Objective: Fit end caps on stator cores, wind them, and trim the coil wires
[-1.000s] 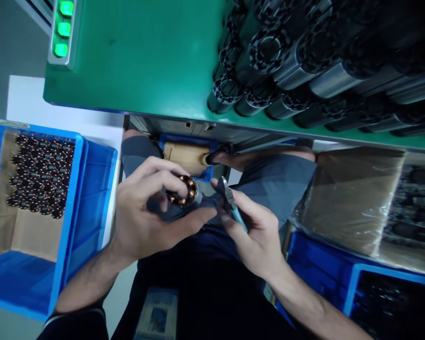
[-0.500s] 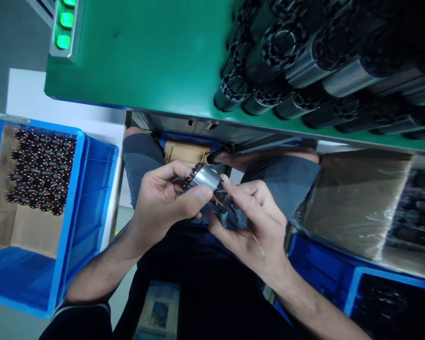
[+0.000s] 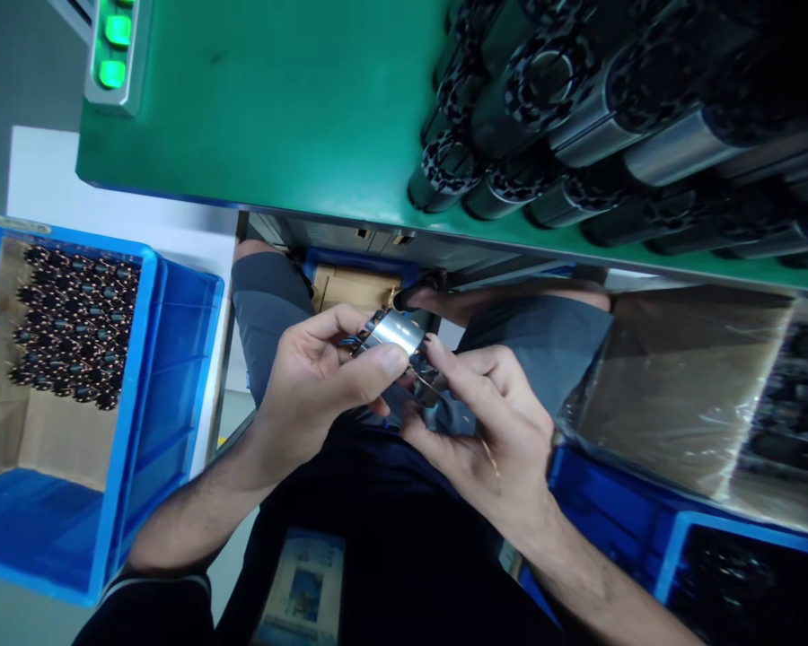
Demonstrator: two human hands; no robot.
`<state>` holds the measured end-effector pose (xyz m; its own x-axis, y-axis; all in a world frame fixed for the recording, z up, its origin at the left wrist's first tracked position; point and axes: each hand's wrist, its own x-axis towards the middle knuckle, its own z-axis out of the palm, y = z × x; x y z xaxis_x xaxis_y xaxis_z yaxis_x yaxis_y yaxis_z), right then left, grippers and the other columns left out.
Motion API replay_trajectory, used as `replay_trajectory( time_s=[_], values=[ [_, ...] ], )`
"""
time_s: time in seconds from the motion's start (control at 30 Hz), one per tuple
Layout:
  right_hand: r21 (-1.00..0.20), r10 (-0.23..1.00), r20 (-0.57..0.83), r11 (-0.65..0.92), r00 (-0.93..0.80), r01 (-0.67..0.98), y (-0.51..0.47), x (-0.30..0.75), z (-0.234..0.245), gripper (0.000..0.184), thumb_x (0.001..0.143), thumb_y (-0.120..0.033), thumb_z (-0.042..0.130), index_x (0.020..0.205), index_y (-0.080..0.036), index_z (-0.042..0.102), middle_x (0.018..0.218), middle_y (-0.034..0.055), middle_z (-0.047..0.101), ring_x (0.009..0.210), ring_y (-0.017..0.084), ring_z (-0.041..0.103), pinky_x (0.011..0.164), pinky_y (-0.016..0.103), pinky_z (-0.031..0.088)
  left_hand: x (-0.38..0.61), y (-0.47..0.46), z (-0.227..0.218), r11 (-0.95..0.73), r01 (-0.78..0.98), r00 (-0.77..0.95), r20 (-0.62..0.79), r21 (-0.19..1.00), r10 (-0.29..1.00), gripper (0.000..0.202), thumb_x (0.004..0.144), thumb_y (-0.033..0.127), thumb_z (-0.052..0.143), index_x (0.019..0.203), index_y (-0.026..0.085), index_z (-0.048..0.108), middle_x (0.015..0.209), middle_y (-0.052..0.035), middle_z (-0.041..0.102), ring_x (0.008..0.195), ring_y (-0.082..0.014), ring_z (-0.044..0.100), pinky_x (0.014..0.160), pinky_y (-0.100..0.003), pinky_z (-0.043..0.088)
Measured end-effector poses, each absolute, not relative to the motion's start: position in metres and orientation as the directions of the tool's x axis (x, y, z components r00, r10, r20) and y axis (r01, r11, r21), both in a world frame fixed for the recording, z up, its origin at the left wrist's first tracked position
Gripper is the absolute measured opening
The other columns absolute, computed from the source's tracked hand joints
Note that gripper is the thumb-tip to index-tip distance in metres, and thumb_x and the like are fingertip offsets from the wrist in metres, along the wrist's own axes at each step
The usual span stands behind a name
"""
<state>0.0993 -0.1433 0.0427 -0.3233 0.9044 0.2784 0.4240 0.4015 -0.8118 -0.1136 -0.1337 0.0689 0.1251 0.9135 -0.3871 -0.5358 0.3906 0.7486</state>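
Observation:
Over my lap, my left hand (image 3: 329, 368) is closed around a motor stator (image 3: 397, 334), a short silvery cylinder with black slotted ends, its thumb along the metal side. Thin copper wire (image 3: 432, 384) trails from the stator's right end toward my right hand (image 3: 485, 417). That hand is curled at this end, its index fingertip by the black rim and its thumb lower down. A strand of wire also crosses its palm. Between thumb and index shows a small greyish piece (image 3: 429, 416) that I cannot make out.
Many dark and silvery cylinders (image 3: 448, 170) stand on the green bench (image 3: 276, 108) ahead. At left, a blue crate (image 3: 168, 359) holds rows of copper-wound parts (image 3: 74, 323). To the right are a plastic-wrapped carton (image 3: 673, 395) and a blue bin (image 3: 673, 547) of dark parts.
The stator and both hands have shifted slightly to the right. Both hands keep nearly the same pose, with the wire still running between the stator and my right hand.

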Motion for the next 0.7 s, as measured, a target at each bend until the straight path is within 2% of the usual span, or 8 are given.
replay_trajectory(
  time_s=[0.17, 0.3, 0.4, 0.47, 0.53, 0.6, 0.63, 0.7],
  values=[
    [-0.828, 0.909, 0.272, 0.388, -0.317, 0.404, -0.1436, 0.1008, 0.0406, 0.1, 0.105, -0.009, 0.089, 0.187, -0.053, 0.053, 0.111, 0.0008, 0.066, 0.094, 0.018, 0.067, 0.08, 0.03, 0.066, -0.1116, -0.1336, 0.0695, 0.36, -0.498, 0.107, -0.356, 0.789, 0.928, 0.027, 0.102, 0.043, 0.102, 0.103, 0.021, 0.086, 0.1, -0.0018, 0.082, 0.076, -0.0101, 0.073, 0.064, -0.015, 0.066],
    [-0.858, 0.913, 0.245, 0.361, -0.327, 0.365, -0.1428, 0.1023, 0.0388, 0.098, 0.107, -0.004, 0.082, 0.186, -0.055, 0.053, 0.106, -0.0014, 0.064, 0.09, 0.015, 0.067, 0.08, 0.027, 0.065, -0.1107, -0.1335, 0.0706, 0.374, -0.511, 0.102, -0.377, 0.774, 0.921, 0.03, 0.099, 0.045, 0.104, 0.102, 0.021, 0.086, 0.098, -0.0008, 0.082, 0.074, -0.0095, 0.073, 0.063, -0.015, 0.066],
    [-0.891, 0.912, 0.183, 0.312, -0.368, 0.329, -0.1428, 0.1024, 0.0395, 0.095, 0.108, -0.007, 0.082, 0.185, -0.055, 0.055, 0.101, -0.0023, 0.061, 0.087, 0.015, 0.065, 0.079, 0.026, 0.063, -0.1109, -0.1318, 0.0701, 0.394, -0.543, 0.1, -0.409, 0.742, 0.907, 0.035, 0.095, 0.046, 0.107, 0.101, 0.02, 0.085, 0.098, -0.0015, 0.083, 0.077, -0.0114, 0.078, 0.062, -0.015, 0.066],
    [-0.933, 0.933, 0.06, 0.179, -0.354, 0.313, -0.1437, 0.1019, 0.0405, 0.085, 0.109, -0.011, 0.081, 0.182, -0.051, 0.062, 0.1, -0.0023, 0.063, 0.082, 0.014, 0.063, 0.078, 0.028, 0.061, -0.111, -0.1303, 0.0694, 0.416, -0.574, 0.103, -0.442, 0.705, 0.891, 0.038, 0.094, 0.048, 0.106, 0.1, 0.018, 0.082, 0.096, -0.0027, 0.084, 0.079, -0.0137, 0.082, 0.059, -0.014, 0.064],
    [-0.971, 0.932, -0.173, -0.107, -0.318, 0.216, -0.1443, 0.1018, 0.0407, 0.068, 0.113, -0.023, 0.077, 0.178, -0.044, 0.068, 0.098, -0.0019, 0.065, 0.077, 0.015, 0.059, 0.075, 0.029, 0.06, -0.1105, -0.1289, 0.0689, 0.431, -0.587, 0.094, -0.471, 0.685, 0.877, 0.04, 0.095, 0.049, 0.103, 0.097, 0.017, 0.08, 0.095, -0.0034, 0.084, 0.079, -0.015, 0.084, 0.055, -0.014, 0.061],
    [-0.905, 0.844, -0.414, -0.421, -0.342, 0.057, -0.1442, 0.1028, 0.039, 0.057, 0.117, -0.037, 0.071, 0.173, -0.038, 0.068, 0.101, -0.0008, 0.066, 0.078, 0.016, 0.059, 0.074, 0.03, 0.059, -0.1098, -0.1288, 0.0687, 0.418, -0.576, 0.071, -0.466, 0.703, 0.882, 0.039, 0.097, 0.049, 0.101, 0.098, 0.017, 0.078, 0.095, -0.0037, 0.084, 0.08, -0.0151, 0.085, 0.056, -0.013, 0.061],
    [-0.851, 0.79, -0.487, -0.525, -0.373, -0.001, -0.1437, 0.1037, 0.0375, 0.055, 0.116, -0.042, 0.071, 0.171, -0.037, 0.068, 0.104, -0.0003, 0.066, 0.082, 0.017, 0.061, 0.076, 0.031, 0.059, -0.1099, -0.1296, 0.0688, 0.398, -0.56, 0.059, -0.444, 0.726, 0.894, 0.037, 0.099, 0.048, 0.101, 0.1, 0.018, 0.079, 0.096, -0.004, 0.085, 0.082, -0.0154, 0.086, 0.058, -0.013, 0.063],
    [-0.792, 0.726, -0.545, -0.61, -0.419, -0.028, -0.1426, 0.1055, 0.0338, 0.058, 0.112, -0.047, 0.075, 0.168, -0.036, 0.067, 0.108, 0.0002, 0.064, 0.088, 0.018, 0.061, 0.08, 0.031, 0.058, -0.1134, -0.1343, 0.069, 0.349, -0.508, 0.037, -0.385, 0.788, 0.922, 0.035, 0.1, 0.046, 0.101, 0.107, 0.019, 0.081, 0.103, -0.0051, 0.086, 0.09, -0.0168, 0.089, 0.064, -0.015, 0.066]
  ],
)
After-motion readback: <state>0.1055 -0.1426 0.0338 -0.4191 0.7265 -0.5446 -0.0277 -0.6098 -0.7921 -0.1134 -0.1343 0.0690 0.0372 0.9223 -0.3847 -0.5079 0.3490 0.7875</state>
